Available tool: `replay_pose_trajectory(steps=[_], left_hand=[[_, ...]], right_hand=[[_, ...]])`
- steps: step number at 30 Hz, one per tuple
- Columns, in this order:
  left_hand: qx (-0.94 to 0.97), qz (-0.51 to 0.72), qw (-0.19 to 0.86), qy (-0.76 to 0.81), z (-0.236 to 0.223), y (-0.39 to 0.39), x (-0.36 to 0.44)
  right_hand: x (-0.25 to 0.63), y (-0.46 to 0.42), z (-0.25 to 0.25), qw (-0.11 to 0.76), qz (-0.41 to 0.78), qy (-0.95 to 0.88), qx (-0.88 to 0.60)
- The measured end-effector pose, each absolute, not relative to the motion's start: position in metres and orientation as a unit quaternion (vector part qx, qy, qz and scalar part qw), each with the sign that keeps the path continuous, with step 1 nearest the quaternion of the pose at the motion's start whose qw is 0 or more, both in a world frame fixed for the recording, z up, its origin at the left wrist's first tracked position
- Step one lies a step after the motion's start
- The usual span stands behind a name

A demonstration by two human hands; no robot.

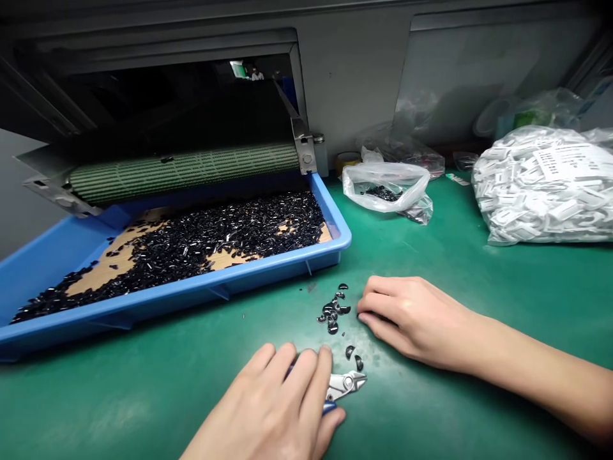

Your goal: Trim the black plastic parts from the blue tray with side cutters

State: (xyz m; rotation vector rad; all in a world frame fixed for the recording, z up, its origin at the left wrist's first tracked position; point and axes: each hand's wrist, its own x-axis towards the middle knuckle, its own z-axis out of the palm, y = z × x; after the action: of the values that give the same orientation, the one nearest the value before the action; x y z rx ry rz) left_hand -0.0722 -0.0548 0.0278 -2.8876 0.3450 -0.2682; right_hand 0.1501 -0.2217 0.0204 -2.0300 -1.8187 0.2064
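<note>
My left hand [282,402] is closed around a pair of side cutters [345,383] low in the view. Their silver jaws point right, and a bit of blue handle shows by my thumb. Just beyond the jaws lie two small black half-round pieces [350,352]. A little cluster of similar glossy black pieces [330,312] sits on the green table [182,390]. Right of that cluster, my right hand [412,313] rests on the table, fingers curled together and closed. Its fingertips are partly hidden, and whatever they may hold cannot be made out.
A blue tray [268,265] of many small black parts stands left, under the green conveyor belt [191,169] of a grey machine [354,70]. Behind my right hand are an open plastic bag [387,182] with black pieces and a large clear bag of white parts [546,191].
</note>
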Motion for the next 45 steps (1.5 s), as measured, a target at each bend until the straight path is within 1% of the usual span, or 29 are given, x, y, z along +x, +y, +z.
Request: replay_pose_trajectory(steps=[3,7,14,22,28,35,45], left_hand=[[-0.983,-0.079,0.135,0.099,0.027,-0.056,-0.066],[-0.981,-0.081,0.147,0.095,0.028,-0.055,-0.059],[-0.980,-0.093,0.146,0.097,0.029,-0.051,-0.062],[-0.983,-0.089,0.123,0.101,0.029,-0.054,-0.055],[-0.984,-0.101,0.099,0.111,0.030,-0.057,-0.048],[-0.984,-0.097,0.090,0.121,0.033,-0.059,-0.045],[-0.972,-0.075,0.143,0.169,0.043,-0.054,-0.034]], right_hand=[[0.148,-0.226,0.029,0.172,0.111,-0.666,-0.717],[0.146,-0.232,0.039,0.151,0.162,-0.700,-0.679],[0.147,-0.234,0.043,0.183,0.193,-0.679,-0.684],[0.149,-0.235,0.041,0.197,0.201,-0.701,-0.655],[0.149,-0.238,0.040,0.158,0.190,-0.685,-0.685],[0.144,-0.236,0.040,0.167,0.194,-0.694,-0.673],[0.146,-0.235,0.039,0.156,0.189,-0.701,-0.670]])
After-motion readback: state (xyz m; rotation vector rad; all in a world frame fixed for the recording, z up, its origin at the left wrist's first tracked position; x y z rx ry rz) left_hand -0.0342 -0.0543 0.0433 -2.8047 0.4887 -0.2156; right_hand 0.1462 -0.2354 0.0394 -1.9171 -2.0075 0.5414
